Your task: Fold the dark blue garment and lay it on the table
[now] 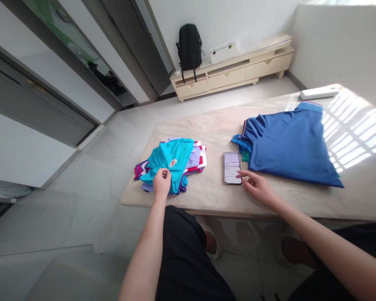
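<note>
My left hand (162, 182) lies on a teal garment (177, 156) with a small red-and-white badge, its fingers curled in on the cloth near the badge. That garment tops a pile with purple, lilac, red and white clothes (203, 156) showing at the edges. Over the lower right part of a phone (232, 173), my right hand (257, 187) has its index finger stretched out at the screen; the other fingers are loosely bent and hold nothing. The phone lies flat, screen up, its upper part blurred out. To its right a blue polo shirt (290, 144) is spread over other blue and green cloth.
The clothes and phone are on a pale marble-look table (207, 196), whose front edge runs just before my knees. A white flat object (319, 92) lies at its far right. Beyond stand a low cabinet (227, 79) and a black backpack (189, 47). Grey doors (34, 94) are at left.
</note>
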Demonstrator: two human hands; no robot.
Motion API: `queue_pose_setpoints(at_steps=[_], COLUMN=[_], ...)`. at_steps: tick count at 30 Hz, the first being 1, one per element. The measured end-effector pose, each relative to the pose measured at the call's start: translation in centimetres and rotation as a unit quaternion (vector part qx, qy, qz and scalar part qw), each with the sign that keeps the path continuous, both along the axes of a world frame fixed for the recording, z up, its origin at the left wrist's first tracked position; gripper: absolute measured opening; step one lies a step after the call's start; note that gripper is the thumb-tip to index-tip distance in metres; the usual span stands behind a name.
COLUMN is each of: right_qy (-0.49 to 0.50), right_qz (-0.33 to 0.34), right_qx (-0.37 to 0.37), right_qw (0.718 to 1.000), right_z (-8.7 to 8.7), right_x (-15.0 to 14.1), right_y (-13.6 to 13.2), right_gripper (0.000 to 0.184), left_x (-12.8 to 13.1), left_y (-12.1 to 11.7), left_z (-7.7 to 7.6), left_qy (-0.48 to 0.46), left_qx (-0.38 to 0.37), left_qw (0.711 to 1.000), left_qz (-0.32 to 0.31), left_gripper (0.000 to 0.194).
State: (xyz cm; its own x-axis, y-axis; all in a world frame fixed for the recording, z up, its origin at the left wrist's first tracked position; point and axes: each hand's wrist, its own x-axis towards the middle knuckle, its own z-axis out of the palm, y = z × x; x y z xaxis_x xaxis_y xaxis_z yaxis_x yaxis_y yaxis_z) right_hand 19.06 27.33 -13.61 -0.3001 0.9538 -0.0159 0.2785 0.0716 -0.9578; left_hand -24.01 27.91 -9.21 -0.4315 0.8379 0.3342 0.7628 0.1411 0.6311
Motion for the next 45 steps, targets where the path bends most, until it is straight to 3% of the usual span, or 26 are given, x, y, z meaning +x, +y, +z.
queue_pose_setpoints(at_steps=[23,30,45], right_qy=[-0.037,-0.027,-0.064], right_qz=[-0.009,-0.025,-0.034], right_qx=[0.034,0.06,0.04], right_qw=[0.999,0.998,0.997], right_z=[-0.15,-0.03,0.14], right_x=[-0.15,-0.28,-0.3], right_y=[-0.05,-0.21,-0.28], right_gripper=[0.04,0.047,0.041], left_x=[0.05,0.1,0.21], left_y=[0.11,0.09,0.04], left_z=[0.14,0.27,0.44], left_qy=[0.0,-0.002,-0.01], left_qx=[-0.003,-0.005,-0.005], left_qw=[1.0,1.0,1.0], left_qz=[0.009,0.01,0.012], left_gripper=[0.008,0.007,0.007])
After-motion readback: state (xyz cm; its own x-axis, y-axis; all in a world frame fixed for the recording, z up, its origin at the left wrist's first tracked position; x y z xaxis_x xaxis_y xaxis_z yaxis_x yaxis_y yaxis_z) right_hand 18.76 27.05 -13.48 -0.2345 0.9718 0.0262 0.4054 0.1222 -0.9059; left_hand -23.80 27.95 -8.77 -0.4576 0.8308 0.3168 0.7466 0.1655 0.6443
